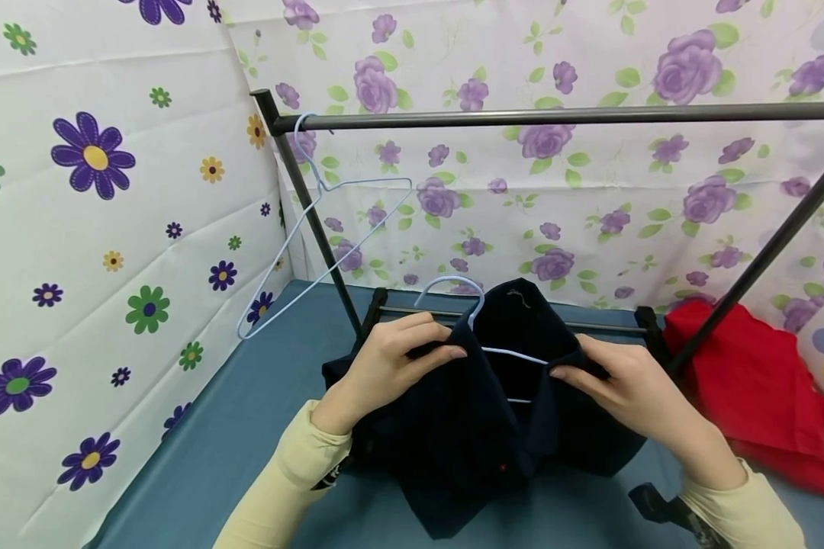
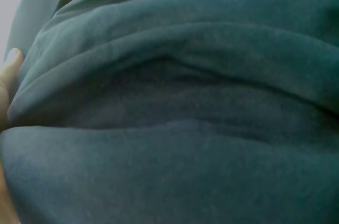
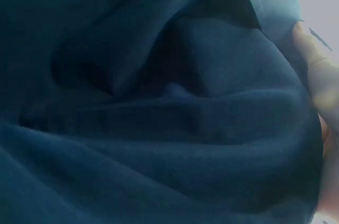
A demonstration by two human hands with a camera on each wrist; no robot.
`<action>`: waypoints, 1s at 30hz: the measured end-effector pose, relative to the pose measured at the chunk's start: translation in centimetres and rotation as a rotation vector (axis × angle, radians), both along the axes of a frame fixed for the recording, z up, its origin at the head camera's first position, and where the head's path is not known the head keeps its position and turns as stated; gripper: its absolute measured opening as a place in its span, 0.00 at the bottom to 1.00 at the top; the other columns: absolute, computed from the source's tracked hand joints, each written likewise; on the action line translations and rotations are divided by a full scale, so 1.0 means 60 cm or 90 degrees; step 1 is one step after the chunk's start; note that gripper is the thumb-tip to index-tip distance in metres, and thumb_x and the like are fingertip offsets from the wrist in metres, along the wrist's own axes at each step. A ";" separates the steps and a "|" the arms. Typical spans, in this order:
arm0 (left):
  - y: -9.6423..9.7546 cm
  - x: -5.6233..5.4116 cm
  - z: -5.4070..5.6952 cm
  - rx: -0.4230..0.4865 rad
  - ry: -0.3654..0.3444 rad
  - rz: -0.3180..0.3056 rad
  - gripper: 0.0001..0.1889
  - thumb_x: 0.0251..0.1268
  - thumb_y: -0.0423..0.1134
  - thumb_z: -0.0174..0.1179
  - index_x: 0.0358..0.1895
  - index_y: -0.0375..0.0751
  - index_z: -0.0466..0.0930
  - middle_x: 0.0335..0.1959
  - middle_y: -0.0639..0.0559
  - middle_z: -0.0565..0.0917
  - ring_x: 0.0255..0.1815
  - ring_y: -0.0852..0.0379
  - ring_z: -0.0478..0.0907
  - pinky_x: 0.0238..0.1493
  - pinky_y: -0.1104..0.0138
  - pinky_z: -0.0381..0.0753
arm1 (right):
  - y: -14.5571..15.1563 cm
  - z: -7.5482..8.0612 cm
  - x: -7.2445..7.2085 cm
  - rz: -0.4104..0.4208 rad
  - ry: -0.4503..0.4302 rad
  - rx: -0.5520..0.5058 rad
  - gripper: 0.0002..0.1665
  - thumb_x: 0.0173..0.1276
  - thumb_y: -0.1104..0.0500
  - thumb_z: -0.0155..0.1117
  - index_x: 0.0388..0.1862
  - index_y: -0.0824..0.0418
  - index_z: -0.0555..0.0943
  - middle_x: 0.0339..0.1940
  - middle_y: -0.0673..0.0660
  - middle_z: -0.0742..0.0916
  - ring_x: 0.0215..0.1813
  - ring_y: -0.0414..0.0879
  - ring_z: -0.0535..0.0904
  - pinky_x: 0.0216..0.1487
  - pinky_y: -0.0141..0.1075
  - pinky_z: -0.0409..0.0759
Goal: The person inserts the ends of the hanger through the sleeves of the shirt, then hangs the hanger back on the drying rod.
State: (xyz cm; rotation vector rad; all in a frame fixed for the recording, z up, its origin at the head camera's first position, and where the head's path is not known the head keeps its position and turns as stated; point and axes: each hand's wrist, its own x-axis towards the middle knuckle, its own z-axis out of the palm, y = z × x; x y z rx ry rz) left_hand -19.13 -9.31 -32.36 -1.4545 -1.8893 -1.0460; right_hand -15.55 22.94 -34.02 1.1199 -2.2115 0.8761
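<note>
A dark navy collared garment (image 1: 453,435) with a small red mark on its front is held up over the table. Inside its neck opening sits a light blue hanger (image 1: 455,279), hook sticking up and part of its frame showing in the gap. My left hand (image 1: 387,362) pinches the left edge of the opening between thumb and fingers. Opposite it, my right hand (image 1: 632,385) grips the right edge near the collar. Folds of dark cloth (image 2: 169,171) fill the left wrist view. In the right wrist view the right thumb (image 3: 312,57) lies along the fabric.
A dark metal rack (image 1: 556,117) spans the back, its slanted legs on both sides. Another light blue hanger (image 1: 357,181) hangs at its left end. Red cloth (image 1: 748,396) lies on the blue-grey table (image 1: 226,450) at right. Flowered sheets (image 1: 199,198) enclose the area.
</note>
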 end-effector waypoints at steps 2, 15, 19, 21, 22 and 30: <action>0.003 0.002 0.000 -0.001 -0.003 -0.004 0.04 0.71 0.37 0.63 0.40 0.41 0.83 0.29 0.53 0.76 0.26 0.63 0.69 0.29 0.73 0.71 | -0.004 -0.002 -0.001 0.009 0.008 -0.003 0.10 0.71 0.49 0.66 0.36 0.50 0.74 0.19 0.41 0.65 0.20 0.28 0.56 0.22 0.22 0.61; -0.011 0.003 0.009 0.011 0.026 0.049 0.15 0.73 0.49 0.61 0.45 0.39 0.85 0.36 0.51 0.84 0.34 0.60 0.78 0.40 0.68 0.79 | 0.009 -0.012 -0.006 0.042 -0.007 -0.045 0.10 0.74 0.50 0.62 0.44 0.54 0.78 0.19 0.41 0.67 0.19 0.27 0.59 0.20 0.22 0.61; -0.028 0.003 0.019 0.024 0.030 0.064 0.16 0.73 0.50 0.60 0.46 0.40 0.86 0.38 0.52 0.85 0.39 0.59 0.80 0.45 0.67 0.79 | 0.025 -0.014 -0.007 0.012 -0.007 -0.081 0.13 0.73 0.47 0.62 0.36 0.54 0.75 0.17 0.43 0.65 0.18 0.29 0.56 0.19 0.25 0.58; -0.037 0.003 0.024 0.026 0.032 0.067 0.16 0.73 0.50 0.61 0.47 0.40 0.86 0.39 0.52 0.86 0.41 0.59 0.81 0.46 0.67 0.79 | 0.033 -0.016 -0.007 -0.004 -0.006 -0.098 0.17 0.73 0.48 0.64 0.29 0.55 0.71 0.16 0.45 0.64 0.17 0.31 0.54 0.19 0.26 0.56; -0.042 0.003 0.026 0.026 0.034 0.070 0.16 0.73 0.50 0.61 0.48 0.40 0.86 0.40 0.52 0.86 0.41 0.59 0.81 0.46 0.67 0.79 | 0.037 -0.015 -0.006 -0.012 -0.005 -0.106 0.20 0.73 0.48 0.64 0.27 0.55 0.68 0.15 0.46 0.63 0.16 0.31 0.54 0.19 0.26 0.56; -0.085 0.000 0.035 0.040 0.037 0.099 0.17 0.72 0.50 0.62 0.48 0.39 0.86 0.39 0.50 0.86 0.39 0.56 0.81 0.46 0.67 0.78 | 0.053 -0.012 -0.007 -0.031 0.039 -0.181 0.26 0.74 0.45 0.60 0.25 0.62 0.69 0.15 0.46 0.64 0.17 0.32 0.55 0.18 0.25 0.54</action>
